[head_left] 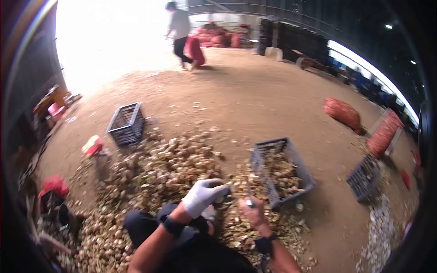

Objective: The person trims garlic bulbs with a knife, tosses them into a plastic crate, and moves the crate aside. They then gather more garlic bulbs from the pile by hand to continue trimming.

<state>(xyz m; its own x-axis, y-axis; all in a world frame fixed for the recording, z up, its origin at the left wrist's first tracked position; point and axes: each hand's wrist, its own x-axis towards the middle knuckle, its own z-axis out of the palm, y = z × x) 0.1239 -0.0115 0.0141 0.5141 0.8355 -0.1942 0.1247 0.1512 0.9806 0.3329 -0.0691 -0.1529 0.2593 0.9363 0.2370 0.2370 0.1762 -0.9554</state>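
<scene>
My left hand, in a white glove, is above the heap with its fingers curled together. What it holds, if anything, is hidden. To its right, my bare right hand is closed around what looks like a knife, its shiny metal part showing above the fist and a thin blade pointing away from me. Beneath and beyond both hands spreads a large heap of garlic bulbs with dry stalks among them. A grey plastic crate holding bulbs and trimmings stands just beyond my right hand.
Another crate stands at the heap's far left edge. On the right are a further crate, full red mesh sacks and pale scraps. A person in the background is beside a red sack.
</scene>
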